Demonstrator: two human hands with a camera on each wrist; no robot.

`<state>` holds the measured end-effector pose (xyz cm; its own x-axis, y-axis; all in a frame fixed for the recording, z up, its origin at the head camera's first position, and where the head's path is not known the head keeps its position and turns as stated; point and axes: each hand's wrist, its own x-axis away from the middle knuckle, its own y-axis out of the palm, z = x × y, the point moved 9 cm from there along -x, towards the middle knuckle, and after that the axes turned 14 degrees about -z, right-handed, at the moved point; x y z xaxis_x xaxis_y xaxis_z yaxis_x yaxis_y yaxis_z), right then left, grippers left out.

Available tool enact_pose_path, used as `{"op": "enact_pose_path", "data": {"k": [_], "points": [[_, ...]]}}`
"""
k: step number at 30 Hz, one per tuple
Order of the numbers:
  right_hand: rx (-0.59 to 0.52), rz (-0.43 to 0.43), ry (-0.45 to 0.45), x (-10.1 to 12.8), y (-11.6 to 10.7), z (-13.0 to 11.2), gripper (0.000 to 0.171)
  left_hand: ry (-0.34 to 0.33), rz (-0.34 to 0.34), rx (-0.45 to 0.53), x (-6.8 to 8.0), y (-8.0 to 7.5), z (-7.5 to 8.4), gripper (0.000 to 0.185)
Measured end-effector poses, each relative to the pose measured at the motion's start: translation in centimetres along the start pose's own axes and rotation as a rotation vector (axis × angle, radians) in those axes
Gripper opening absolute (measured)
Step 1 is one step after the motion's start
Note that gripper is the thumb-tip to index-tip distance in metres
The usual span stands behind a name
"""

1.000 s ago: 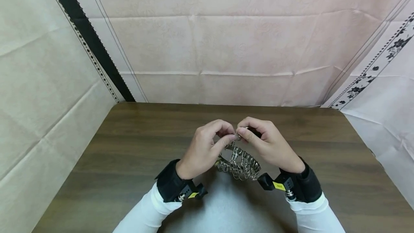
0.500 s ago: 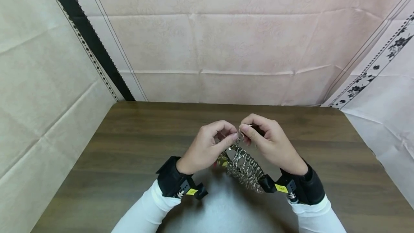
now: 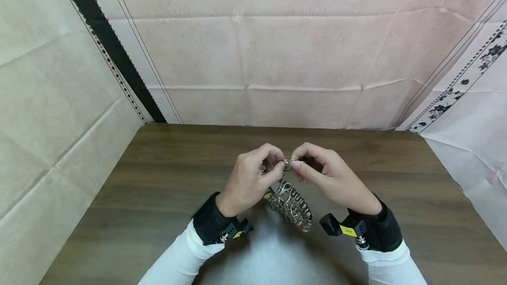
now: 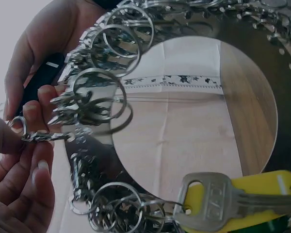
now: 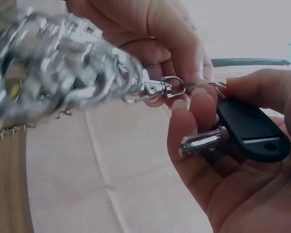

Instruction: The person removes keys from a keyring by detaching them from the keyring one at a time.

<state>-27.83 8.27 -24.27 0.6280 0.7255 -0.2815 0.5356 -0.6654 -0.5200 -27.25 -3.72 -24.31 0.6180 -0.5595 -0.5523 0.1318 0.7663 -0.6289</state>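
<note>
Keyrings, a dense metal bunch (image 3: 290, 203), hang between both hands above the tabletop (image 3: 158, 179); probably heavy, floppy and slippery. The left hand (image 3: 249, 184) pinches the small clasp (image 5: 160, 90), the firmest hold. The right hand (image 3: 332, 179) pinches the ring of a black-tagged key (image 5: 250, 128).

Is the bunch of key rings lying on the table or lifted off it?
Lifted. The bunch of key rings hangs below the left hand and right hand, which pinch its clasp above the table.
</note>
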Motion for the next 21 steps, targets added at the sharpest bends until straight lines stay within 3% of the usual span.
{"op": "enact_pose_path", "data": {"k": [13,21], "points": [[-0.042,0.004,-0.002,0.00,0.09,0.20,0.007,0.083,0.085,-0.061,0.35,-0.79,0.60,0.012],[-0.066,0.006,-0.010,-0.10,0.07,0.08,0.007,0.101,0.088,-0.095,0.37,-0.87,0.68,0.011]]}}
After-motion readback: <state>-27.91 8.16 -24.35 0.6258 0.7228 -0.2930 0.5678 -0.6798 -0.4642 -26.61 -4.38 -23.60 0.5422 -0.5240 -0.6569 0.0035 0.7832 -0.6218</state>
